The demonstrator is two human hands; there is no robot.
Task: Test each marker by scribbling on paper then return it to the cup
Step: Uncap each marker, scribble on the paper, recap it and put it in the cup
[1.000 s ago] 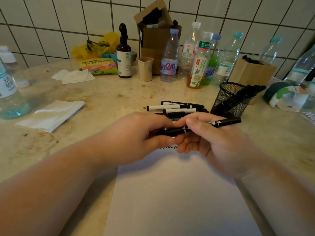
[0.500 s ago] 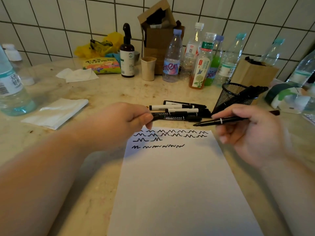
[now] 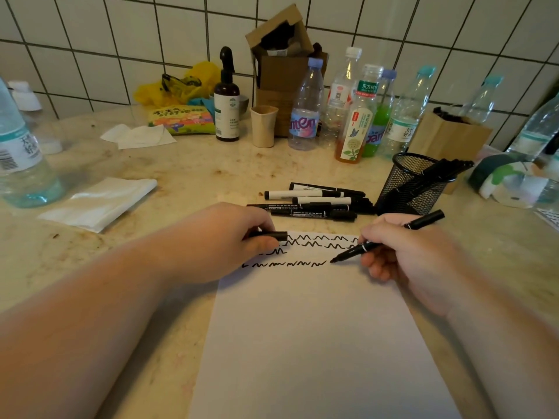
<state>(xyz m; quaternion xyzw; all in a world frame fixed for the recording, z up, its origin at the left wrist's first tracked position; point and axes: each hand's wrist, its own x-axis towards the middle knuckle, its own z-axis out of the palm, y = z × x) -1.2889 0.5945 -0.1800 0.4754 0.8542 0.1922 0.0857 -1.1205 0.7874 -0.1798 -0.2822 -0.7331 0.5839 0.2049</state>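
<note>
At the far end of the paper (image 3: 317,328), the right hand (image 3: 405,255) pinches an uncapped black marker (image 3: 390,237) between thumb and fingertips, the other fingers curled under it. The marker slants down to the left, its tip at or just above the sheet, right beside the end of the lowest line of black scribbles (image 3: 287,264); whether the tip actually touches cannot be told. Its rear end sticks up past the knuckles toward the mesh cup (image 3: 413,186).

The left hand (image 3: 230,240) lies on the sheet's upper left corner, its fingers curled and pinching a short black cap (image 3: 272,236) against the thumb. The cap points right, over the start of the top scribble rows. Four wavy rows run across the top of the paper; the third is short and partly hidden by the left thumb.

Just beyond the paper's far edge, a loose pile of markers (image 3: 317,201) lies flat on the stone counter (image 3: 181,170), some with white barrels, some all black, their right ends close to the foot of the cup. The black mesh cup stands upright just right of the pile, with several black markers leaning out over its right rim.

Farther off, a folded white cloth (image 3: 99,202) lies to the left, a brown spray bottle (image 3: 227,101) and a beige cup (image 3: 263,126) stand near the tiled wall, and a row of plastic bottles (image 3: 357,116) stands behind the mesh cup.
</note>
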